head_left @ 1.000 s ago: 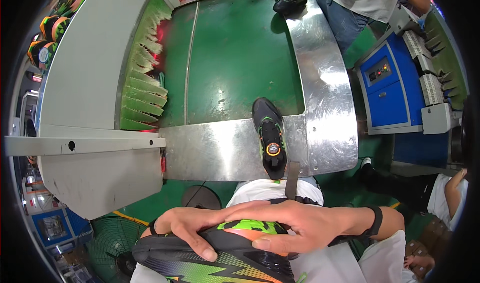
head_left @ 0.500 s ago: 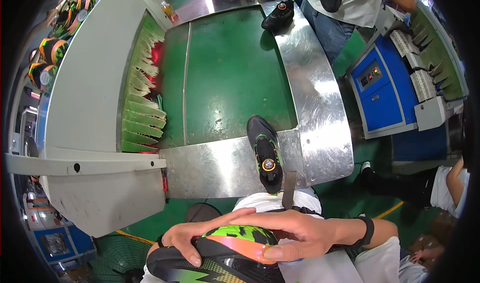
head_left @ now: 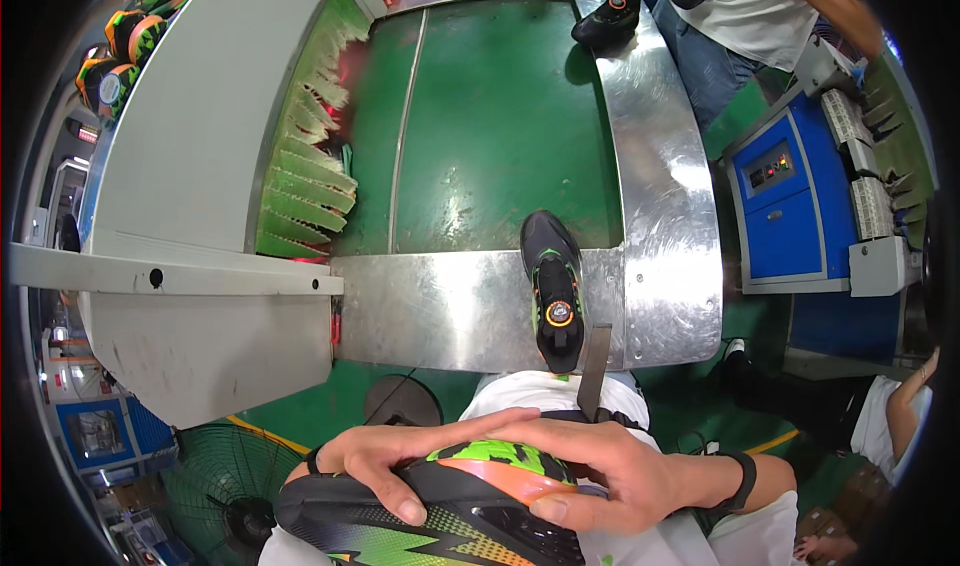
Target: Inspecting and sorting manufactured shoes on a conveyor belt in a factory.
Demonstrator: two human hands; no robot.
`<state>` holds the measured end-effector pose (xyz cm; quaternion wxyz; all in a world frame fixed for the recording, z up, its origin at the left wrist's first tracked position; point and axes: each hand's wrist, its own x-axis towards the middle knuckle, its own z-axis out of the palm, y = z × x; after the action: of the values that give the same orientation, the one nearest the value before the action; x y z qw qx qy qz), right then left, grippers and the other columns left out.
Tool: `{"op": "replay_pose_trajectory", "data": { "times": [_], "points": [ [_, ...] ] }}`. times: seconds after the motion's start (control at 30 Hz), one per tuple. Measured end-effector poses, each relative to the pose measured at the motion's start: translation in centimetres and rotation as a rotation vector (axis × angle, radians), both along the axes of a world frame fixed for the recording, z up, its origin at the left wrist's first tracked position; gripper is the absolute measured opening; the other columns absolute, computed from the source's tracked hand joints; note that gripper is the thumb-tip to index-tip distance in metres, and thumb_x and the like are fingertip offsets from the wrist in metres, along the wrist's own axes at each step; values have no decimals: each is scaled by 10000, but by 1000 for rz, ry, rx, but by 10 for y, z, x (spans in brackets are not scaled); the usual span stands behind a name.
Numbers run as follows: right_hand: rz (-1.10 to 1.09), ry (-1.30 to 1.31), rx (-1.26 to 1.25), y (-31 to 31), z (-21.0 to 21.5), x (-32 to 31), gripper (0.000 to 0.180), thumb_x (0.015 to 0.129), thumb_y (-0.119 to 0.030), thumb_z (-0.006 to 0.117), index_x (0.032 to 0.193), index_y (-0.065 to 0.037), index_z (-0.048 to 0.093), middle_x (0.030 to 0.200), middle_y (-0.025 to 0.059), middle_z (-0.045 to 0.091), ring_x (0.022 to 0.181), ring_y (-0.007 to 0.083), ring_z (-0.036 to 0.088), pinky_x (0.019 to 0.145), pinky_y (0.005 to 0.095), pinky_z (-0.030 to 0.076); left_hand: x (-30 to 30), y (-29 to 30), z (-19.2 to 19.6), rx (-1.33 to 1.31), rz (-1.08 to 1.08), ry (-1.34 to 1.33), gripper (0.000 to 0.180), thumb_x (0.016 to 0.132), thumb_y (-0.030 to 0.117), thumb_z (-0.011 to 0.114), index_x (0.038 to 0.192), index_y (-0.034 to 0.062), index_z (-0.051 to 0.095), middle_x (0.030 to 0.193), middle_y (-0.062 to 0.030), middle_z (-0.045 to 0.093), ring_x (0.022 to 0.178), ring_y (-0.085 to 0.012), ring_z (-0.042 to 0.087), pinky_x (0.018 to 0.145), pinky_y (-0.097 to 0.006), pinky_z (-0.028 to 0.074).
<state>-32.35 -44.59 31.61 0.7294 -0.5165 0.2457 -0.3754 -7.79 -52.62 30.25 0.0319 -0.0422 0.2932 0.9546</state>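
At lap | both hands (head_left: 500,461) grip black-green shoe (head_left: 450,511)

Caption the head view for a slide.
Both hands, left hand and right hand, grip a black-and-green shoe; another shoe rests at the green conveyor.

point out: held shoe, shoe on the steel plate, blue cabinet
held shoe (head_left: 440,511), head view, on its black and green side.
plate shoe (head_left: 554,291), head view, on its black upper by the round dial.
blue cabinet (head_left: 790,231), head view, on its front panel.

held shoe (head_left: 440,511) cut off below, heel hidden
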Motion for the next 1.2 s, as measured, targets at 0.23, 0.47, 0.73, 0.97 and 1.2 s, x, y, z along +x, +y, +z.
{"op": "replay_pose_trajectory", "data": {
  "times": [0.23,0.47,0.73,0.97,1.2],
  "points": [
    [-180,157,-194,5,0,9,553,887,-147,619,1344,95,423,1214,284,563,1122,370,594,957,379,463,3,2,-13,-168,-33,129,1094,764,185,704,1470,-95,-84,1565,-238,-7,1460,-273,72,1157,-386,51],
    [9,-139,-67,-16,-12,1,626,933,-209,582,1424,74,317,1343,232,500,1217,307,526,1024,376,388,5,6,-4,53,144,-28,1222,672,183,773,1491,-35,-109,1529,-243,182,1424,-286,223,1152,-381,92],
    [-55,-13,-196,-3,-7,3,641,871,-150,615,1399,93,346,1358,245,479,1226,342,516,1042,406,390,14,20,-17,68,133,11,1257,665,179,809,1488,-34,-116,1544,-228,154,1437,-260,196,1156,-374,99],
    [-57,-87,-146,-10,-19,7,559,948,-243,577,1414,-9,373,1219,178,541,989,277,609,846,323,488,13,30,-23,159,296,29,1259,624,121,797,1493,-25,-103,1536,-241,172,1425,-252,236,1152,-371,128],
    [36,-189,-107,-27,-13,7,595,957,-309,575,1440,-45,350,1218,131,571,970,165,582,798,299,497,13,24,-22,70,390,-10,1243,612,187,818,1503,-28,-23,1519,-242,219,1406,-274,273,1143,-385,171]
  ]
}}
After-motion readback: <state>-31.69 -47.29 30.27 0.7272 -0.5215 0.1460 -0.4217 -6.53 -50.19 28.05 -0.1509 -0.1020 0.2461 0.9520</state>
